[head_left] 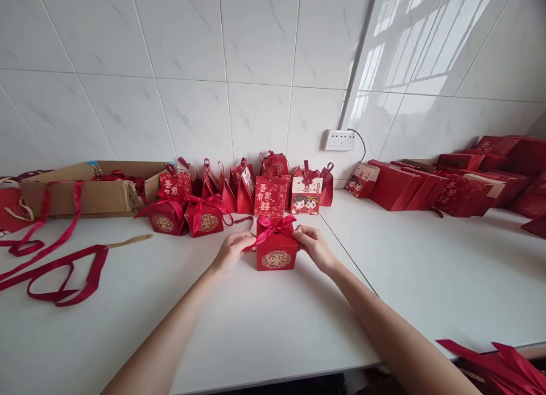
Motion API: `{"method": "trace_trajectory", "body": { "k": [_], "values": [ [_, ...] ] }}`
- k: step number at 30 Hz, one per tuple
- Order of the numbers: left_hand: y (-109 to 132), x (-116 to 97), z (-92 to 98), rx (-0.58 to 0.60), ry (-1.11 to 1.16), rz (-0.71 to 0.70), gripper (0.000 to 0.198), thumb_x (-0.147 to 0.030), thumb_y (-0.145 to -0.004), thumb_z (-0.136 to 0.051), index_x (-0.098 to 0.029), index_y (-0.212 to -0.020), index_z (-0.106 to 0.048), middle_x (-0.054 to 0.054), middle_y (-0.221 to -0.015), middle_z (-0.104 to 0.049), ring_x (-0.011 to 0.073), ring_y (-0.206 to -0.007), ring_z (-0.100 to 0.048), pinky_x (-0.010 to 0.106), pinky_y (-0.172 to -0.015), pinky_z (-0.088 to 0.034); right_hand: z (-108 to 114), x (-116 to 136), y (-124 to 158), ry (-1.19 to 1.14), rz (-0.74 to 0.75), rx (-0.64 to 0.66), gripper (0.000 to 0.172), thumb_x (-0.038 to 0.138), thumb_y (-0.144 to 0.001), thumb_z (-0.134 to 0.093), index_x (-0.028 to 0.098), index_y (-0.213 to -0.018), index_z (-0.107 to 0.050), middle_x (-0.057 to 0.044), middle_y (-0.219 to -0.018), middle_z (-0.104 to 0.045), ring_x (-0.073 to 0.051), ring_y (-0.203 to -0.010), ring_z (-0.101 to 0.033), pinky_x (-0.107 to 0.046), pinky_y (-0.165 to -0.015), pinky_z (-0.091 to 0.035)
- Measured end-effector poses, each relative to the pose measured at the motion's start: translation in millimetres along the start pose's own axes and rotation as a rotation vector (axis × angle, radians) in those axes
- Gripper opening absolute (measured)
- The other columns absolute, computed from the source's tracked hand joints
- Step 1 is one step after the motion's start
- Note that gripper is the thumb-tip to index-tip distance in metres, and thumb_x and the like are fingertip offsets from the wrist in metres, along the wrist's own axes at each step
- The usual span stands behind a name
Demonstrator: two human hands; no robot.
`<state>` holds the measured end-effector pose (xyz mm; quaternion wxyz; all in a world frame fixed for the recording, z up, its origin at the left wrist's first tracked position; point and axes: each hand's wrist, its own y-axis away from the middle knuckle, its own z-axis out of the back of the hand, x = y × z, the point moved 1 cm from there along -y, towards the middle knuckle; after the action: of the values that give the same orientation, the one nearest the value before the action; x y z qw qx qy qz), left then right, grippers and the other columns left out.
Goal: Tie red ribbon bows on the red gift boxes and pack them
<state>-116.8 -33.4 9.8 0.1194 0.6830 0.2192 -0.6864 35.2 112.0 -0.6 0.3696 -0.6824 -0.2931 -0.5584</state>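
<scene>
A small red gift box (276, 259) with a gold round emblem stands upright on the white table in front of me. A red satin ribbon (276, 227) is tied in a bow across its top. My left hand (232, 250) pinches the ribbon's end at the box's left side. On the other side my right hand (313, 244) has its fingers closed at the bow's right end, close against the box. Just behind stands a taller red box (271, 196) with gold characters.
Finished-looking red boxes (205, 215) line the wall. At left are a cardboard carton (77, 198) and loose ribbon (91, 275). Flat red boxes (392, 184) stack at right. A power strip (339, 140) hangs on the tiles. More ribbon (503, 366) lies at the near right edge.
</scene>
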Motion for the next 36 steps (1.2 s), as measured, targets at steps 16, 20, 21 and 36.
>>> {"method": "trace_trajectory", "body": {
  "k": [16, 20, 21, 36],
  "values": [
    [5, -12, -14.1, -0.340, -0.295, -0.089, 0.046, -0.059, -0.072, -0.055, -0.021, -0.051, -0.039, -0.005, -0.049, -0.039, 0.0112, -0.049, -0.040, 0.025, -0.054, -0.034, 21, 20, -3, -0.013, -0.102, -0.035, 0.059, 0.077, -0.073, -0.048, 0.018, -0.063, -0.053, 0.001, -0.064, -0.050, -0.014, -0.060, -0.048, -0.027, -0.060, -0.038],
    [10, -9, -28.1, -0.342, -0.358, -0.145, 0.040, -0.056, -0.073, -0.057, -0.020, -0.059, -0.046, -0.004, -0.055, -0.043, 0.0122, -0.056, -0.042, 0.024, -0.056, -0.033, 2, 20, -1, 0.080, -0.059, -0.065, 0.054, 0.071, -0.072, -0.057, 0.019, -0.063, -0.051, 0.003, -0.060, -0.047, -0.012, -0.057, -0.044, -0.026, -0.056, -0.035],
    [10, -9, -29.3, -0.337, -0.368, -0.156, 0.040, -0.056, -0.074, -0.057, -0.020, -0.060, -0.045, -0.004, -0.056, -0.043, 0.0123, -0.056, -0.042, 0.024, -0.056, -0.033, -2, 21, 0, 0.106, -0.046, -0.054, 0.053, 0.069, -0.072, -0.059, 0.019, -0.062, -0.049, 0.003, -0.059, -0.045, -0.011, -0.055, -0.043, -0.026, -0.055, -0.034],
    [18, -7, -31.5, -0.404, -0.377, -0.182, 0.035, -0.043, -0.082, -0.048, -0.022, -0.059, -0.032, -0.005, -0.055, -0.032, 0.0120, -0.054, -0.032, 0.024, -0.052, -0.028, -19, 11, 10, 0.041, -0.035, -0.093, 0.049, 0.062, -0.067, -0.064, 0.020, -0.058, -0.040, 0.006, -0.055, -0.041, -0.008, -0.051, -0.034, -0.024, -0.051, -0.025]
  ]
}}
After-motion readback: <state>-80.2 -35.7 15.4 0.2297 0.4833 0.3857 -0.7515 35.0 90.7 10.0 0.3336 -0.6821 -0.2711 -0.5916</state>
